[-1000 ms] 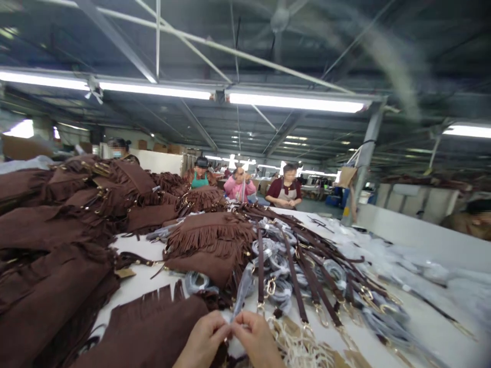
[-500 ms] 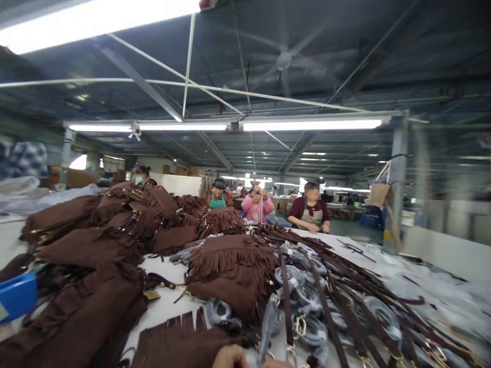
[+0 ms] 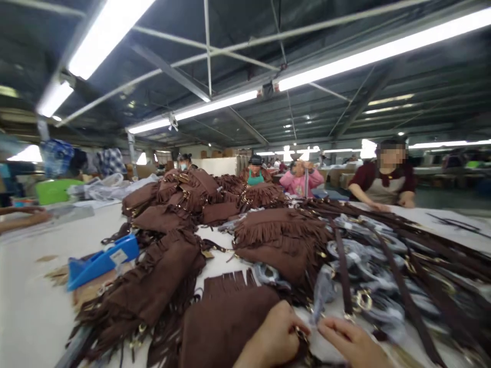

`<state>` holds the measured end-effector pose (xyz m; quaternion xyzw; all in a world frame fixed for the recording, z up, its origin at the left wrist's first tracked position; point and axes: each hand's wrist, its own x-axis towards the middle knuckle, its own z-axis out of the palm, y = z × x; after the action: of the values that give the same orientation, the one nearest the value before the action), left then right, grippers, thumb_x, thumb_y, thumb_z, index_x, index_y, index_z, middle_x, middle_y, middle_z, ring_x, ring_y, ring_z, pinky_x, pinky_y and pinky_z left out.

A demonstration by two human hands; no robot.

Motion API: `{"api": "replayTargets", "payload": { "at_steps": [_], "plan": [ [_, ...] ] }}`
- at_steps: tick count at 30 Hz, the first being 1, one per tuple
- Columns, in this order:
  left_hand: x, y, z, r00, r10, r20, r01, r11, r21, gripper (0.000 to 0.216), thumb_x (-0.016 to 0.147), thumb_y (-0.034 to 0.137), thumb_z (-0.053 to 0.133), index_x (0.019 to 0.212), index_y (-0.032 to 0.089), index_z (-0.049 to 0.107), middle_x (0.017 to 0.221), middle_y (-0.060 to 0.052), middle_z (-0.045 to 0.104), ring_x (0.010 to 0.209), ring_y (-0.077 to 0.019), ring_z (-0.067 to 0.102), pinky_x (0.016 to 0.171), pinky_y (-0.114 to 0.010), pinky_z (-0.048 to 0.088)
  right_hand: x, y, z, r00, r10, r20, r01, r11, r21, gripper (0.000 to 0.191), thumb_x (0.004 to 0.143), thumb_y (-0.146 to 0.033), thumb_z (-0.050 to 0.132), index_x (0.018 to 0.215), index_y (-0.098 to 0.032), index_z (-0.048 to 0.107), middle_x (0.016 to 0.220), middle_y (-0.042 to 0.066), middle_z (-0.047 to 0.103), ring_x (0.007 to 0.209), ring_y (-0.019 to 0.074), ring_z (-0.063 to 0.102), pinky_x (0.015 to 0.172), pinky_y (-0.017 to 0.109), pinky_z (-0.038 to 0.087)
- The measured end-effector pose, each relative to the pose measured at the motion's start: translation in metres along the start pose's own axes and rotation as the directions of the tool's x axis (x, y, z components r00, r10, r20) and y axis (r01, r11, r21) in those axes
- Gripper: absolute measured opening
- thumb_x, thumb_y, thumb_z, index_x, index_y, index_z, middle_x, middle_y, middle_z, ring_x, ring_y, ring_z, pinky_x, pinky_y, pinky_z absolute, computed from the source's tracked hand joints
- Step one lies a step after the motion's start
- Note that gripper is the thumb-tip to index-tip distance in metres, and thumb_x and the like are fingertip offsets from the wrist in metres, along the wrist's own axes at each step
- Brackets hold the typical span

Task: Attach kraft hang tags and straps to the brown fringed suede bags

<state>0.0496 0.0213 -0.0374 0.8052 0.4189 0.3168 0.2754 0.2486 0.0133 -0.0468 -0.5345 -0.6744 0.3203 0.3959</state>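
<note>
A brown fringed bag (image 3: 224,324) lies flat at the front of the table, its flap side toward me. My left hand (image 3: 282,335) rests over the bag's right edge, fingers closed around a small gold-coloured metal clasp (image 3: 302,335). Just to its right, my right hand (image 3: 353,342) is closed in a pinch; what sits between its fingertips is too small to make out. Beyond the fingertips lies a grey strip in clear plastic wrap (image 3: 323,294). Brown straps (image 3: 342,276) with gold buckles lie beside my right hand.
A heap of brown fringed bags (image 3: 199,186) covers the table's middle. At left sits a blue tape dispenser (image 3: 105,260). Plastic-wrapped coils (image 3: 383,286) lie at right among straps. A co-worker's arm (image 3: 23,219) reaches in at far left; several people sit across the table.
The view has turned left and down. Both my hands, barely showing before at the bottom edge, now come further into view. The whole blue tape dispenser has come into sight.
</note>
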Motion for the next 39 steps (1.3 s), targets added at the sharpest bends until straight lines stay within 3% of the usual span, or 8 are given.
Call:
{"api": "replayTargets", "payload": {
  "at_steps": [1, 5, 8, 11, 16, 22, 39],
  "plan": [
    [-0.003, 0.007, -0.004, 1.000, 0.008, 0.005, -0.008, 0.999, 0.043, 0.037, 0.064, 0.001, 0.047, 0.078, 0.021, 0.075, 0.081, -0.004, 0.061, 0.082, -0.0186, 0.054, 0.073, -0.028, 0.041, -0.006, -0.010, -0.003, 1.000, -0.002, -0.012, 0.002, 1.000, -0.031, 0.029, 0.071, -0.049, 0.057, 0.054, -0.027, 0.064, 0.061, 0.005, 0.060, 0.066, 0.0261, 0.057, 0.062, 0.036, 0.041],
    [0.003, 0.011, -0.012, 0.999, 0.012, 0.051, -0.009, 0.999, -0.047, 0.034, 0.063, -0.002, 0.045, 0.080, 0.017, 0.068, 0.080, -0.001, 0.056, 0.077, -0.0146, 0.051, 0.069, -0.024, 0.039, -0.013, -0.034, -0.010, 0.999, 0.035, 0.005, -0.035, 0.998, -0.047, 0.029, 0.074, -0.045, 0.055, 0.064, -0.021, 0.067, 0.060, -0.001, 0.056, 0.063, 0.0192, 0.051, 0.059, 0.029, 0.036],
    [0.006, 0.007, -0.011, 0.999, 0.009, 0.047, -0.005, 0.997, -0.081, 0.031, 0.063, -0.002, 0.044, 0.081, 0.016, 0.061, 0.078, 0.002, 0.051, 0.069, -0.0118, 0.047, 0.061, -0.021, 0.037, -0.011, -0.032, -0.010, 0.997, 0.082, 0.009, -0.082, 0.996, -0.030, 0.026, 0.073, -0.041, 0.057, 0.062, -0.020, 0.066, 0.054, -0.004, 0.051, 0.058, 0.0153, 0.047, 0.057, 0.026, 0.032],
    [0.004, 0.010, -0.012, 1.000, 0.014, 0.025, -0.012, 0.997, -0.074, 0.024, 0.061, -0.002, 0.044, 0.071, 0.016, 0.057, 0.075, 0.002, 0.050, 0.068, -0.0113, 0.047, 0.058, -0.020, 0.036, -0.011, -0.027, -0.009, 0.997, 0.076, 0.029, -0.076, 0.997, -0.002, 0.026, 0.073, -0.040, 0.057, 0.062, -0.019, 0.066, 0.053, -0.004, 0.050, 0.056, 0.0139, 0.044, 0.055, 0.025, 0.031],
    [0.002, 0.018, -0.017, 0.998, 0.039, 0.044, -0.036, 0.997, -0.071, 0.021, 0.063, 0.002, 0.047, 0.059, 0.015, 0.062, 0.075, -0.001, 0.055, 0.074, -0.0133, 0.053, 0.065, -0.022, 0.040, -0.010, -0.022, -0.007, 0.995, 0.071, 0.068, -0.073, 0.997, 0.029, 0.025, 0.073, -0.039, 0.057, 0.064, -0.018, 0.068, 0.055, -0.004, 0.053, 0.056, 0.0135, 0.044, 0.055, 0.024, 0.030],
    [0.004, 0.016, -0.016, 0.999, 0.030, 0.043, -0.027, 0.997, -0.068, 0.030, 0.065, 0.003, 0.047, 0.070, 0.017, 0.074, 0.077, -0.002, 0.059, 0.078, -0.0151, 0.057, 0.069, -0.024, 0.043, -0.009, -0.018, -0.005, 0.993, 0.077, 0.091, -0.078, 0.997, 0.007, 0.024, 0.074, -0.037, 0.058, 0.065, -0.018, 0.069, 0.052, -0.004, 0.052, 0.054, 0.0131, 0.043, 0.054, 0.024, 0.028],
    [0.004, 0.013, -0.015, 1.000, 0.009, 0.007, -0.009, 0.997, -0.071, 0.030, 0.065, 0.003, 0.046, 0.067, 0.017, 0.073, 0.073, -0.002, 0.063, 0.076, -0.0154, 0.060, 0.071, -0.023, 0.046, -0.008, -0.023, 0.000, 0.994, 0.057, 0.092, -0.042, 0.986, -0.158, 0.021, 0.077, -0.032, 0.056, 0.067, -0.019, 0.070, 0.061, -0.001, 0.060, 0.065, 0.0165, 0.053, 0.058, 0.024, 0.033]
  ]
}}
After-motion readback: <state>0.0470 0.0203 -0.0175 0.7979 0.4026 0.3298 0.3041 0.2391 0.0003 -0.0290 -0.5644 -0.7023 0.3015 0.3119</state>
